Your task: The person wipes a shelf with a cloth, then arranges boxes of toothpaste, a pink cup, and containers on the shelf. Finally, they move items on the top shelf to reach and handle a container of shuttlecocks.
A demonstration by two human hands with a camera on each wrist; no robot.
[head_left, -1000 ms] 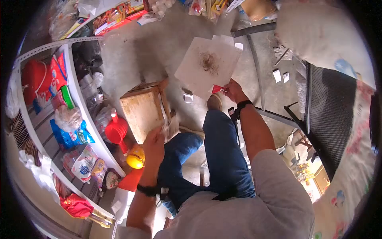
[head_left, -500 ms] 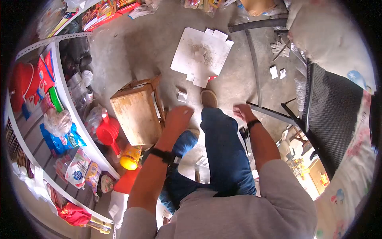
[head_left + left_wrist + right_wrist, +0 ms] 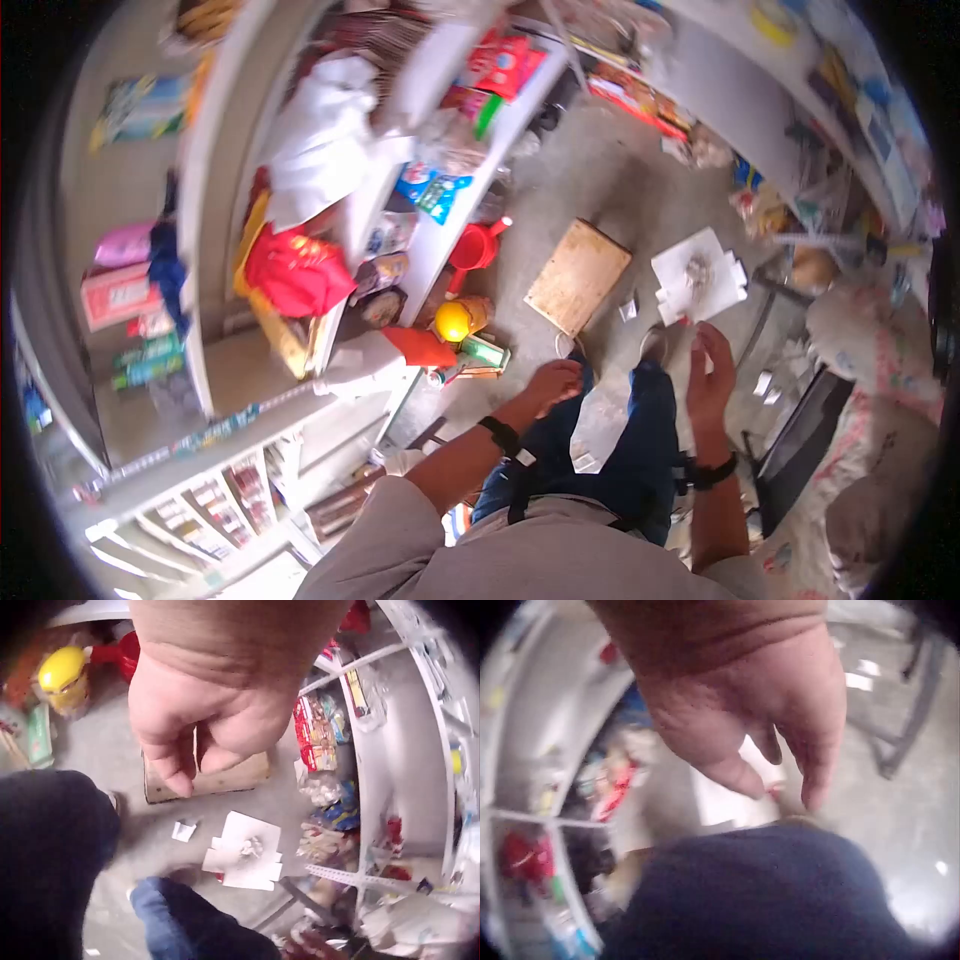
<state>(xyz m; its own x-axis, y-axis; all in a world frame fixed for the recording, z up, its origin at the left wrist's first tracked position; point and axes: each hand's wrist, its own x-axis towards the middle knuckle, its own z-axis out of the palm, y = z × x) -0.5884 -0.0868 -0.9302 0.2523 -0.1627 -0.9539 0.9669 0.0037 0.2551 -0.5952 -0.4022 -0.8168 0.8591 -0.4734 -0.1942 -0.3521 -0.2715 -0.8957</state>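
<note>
Left hand hangs empty, fingers loosely curled, below wooden box. Flattened white carton lies on floor, debris on it, untouched. Right hand empty, fingers relaxed, nearer carton; both hands seem free.

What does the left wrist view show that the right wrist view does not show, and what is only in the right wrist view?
Only the left wrist view: the person's left hand and a jar with a yellow lid.

Only the right wrist view: a pair of small white pieces at the upper right, and a blurred bright green item on the shelf side.

Both: the white cardboard sheet, the blue trousers and the grey floor.
</note>
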